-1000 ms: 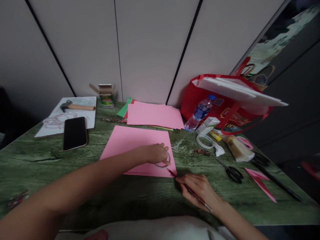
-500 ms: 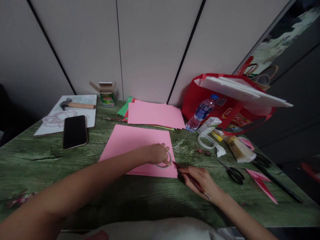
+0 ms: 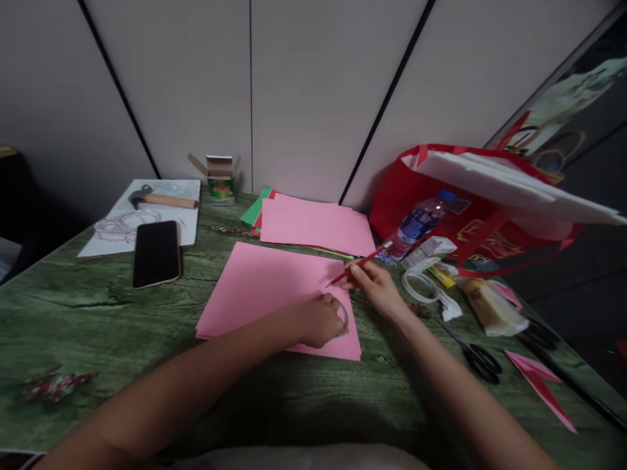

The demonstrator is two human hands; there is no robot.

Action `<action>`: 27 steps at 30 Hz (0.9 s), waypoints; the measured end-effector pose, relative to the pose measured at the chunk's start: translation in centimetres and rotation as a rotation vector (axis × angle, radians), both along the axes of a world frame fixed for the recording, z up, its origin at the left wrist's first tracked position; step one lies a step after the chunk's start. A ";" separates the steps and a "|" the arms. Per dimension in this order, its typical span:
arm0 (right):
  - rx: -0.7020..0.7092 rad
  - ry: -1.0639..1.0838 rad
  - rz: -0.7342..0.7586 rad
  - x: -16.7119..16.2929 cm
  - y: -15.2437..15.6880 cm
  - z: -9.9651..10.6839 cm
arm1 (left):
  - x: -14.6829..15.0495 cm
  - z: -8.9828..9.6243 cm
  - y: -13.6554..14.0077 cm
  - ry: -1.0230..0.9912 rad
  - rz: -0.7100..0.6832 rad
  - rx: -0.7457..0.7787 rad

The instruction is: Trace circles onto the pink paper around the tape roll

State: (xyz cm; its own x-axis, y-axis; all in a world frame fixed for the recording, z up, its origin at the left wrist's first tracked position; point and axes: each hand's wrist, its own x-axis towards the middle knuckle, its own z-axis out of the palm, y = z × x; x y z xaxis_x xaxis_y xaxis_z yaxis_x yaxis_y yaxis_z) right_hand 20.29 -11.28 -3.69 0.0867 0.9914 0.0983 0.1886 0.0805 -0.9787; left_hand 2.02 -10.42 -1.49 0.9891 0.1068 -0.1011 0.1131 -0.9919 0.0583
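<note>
Near the lower right corner of a pink paper sheet (image 3: 272, 277), my left hand (image 3: 319, 321) has its fingers curled over a thin grey ring (image 3: 346, 315). The ring lies flat on the paper, partly hidden by the hand. My right hand (image 3: 375, 287) pinches a red pencil (image 3: 365, 260) just beyond the ring, at the sheet's right edge. The pencil slants, its tip pointing down and left at the paper close to my left fingers. Whether the tip touches is not clear. A second sheet edge peeks out beneath the top one.
Behind lies a stack of pink paper (image 3: 316, 225). To the left are a phone (image 3: 157, 253), a hammer (image 3: 166, 200) and a small box (image 3: 221, 186). On the right stand a red bag (image 3: 392, 189) and a bottle (image 3: 416, 225), with a tape roll (image 3: 418, 287) and scissors (image 3: 480, 361).
My right hand has moved up from below the ring to its far side, and the pencil has swung so its back end points up and right. My left hand stays at the ring, fingers more curled.
</note>
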 end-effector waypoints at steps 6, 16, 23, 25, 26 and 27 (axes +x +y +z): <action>-0.076 -0.032 0.239 -3.6 3.1 -0.7 | -0.3 -3.3 -1.6 -0.205 0.105 0.059; 0.038 -0.447 0.529 -5.7 2.9 -0.1 | 0.0 -7.1 -3.6 -0.378 0.199 0.144; 0.065 -0.558 0.571 -6.0 3.1 -0.1 | 0.0 -6.4 -3.8 -0.342 0.204 0.155; 0.078 -0.574 0.526 -5.9 3.3 -0.2 | 0.1 -6.7 -3.7 -0.351 0.211 0.139; 0.083 -0.569 0.499 -5.8 3.4 -0.3 | 0.1 -6.9 -3.7 -0.360 0.215 0.131; 0.084 -0.557 0.470 -5.7 3.6 -0.4 | 0.1 -7.0 -3.7 -0.370 0.219 0.123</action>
State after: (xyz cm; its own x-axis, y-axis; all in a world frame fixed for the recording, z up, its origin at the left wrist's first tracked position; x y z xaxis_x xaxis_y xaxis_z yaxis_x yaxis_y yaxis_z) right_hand 14.62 -7.72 -4.10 -0.4310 0.8987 0.0809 0.5833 0.3459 -0.7350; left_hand 2.09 -14.09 -8.54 0.9088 0.3071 0.2823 0.3152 -0.9489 0.0176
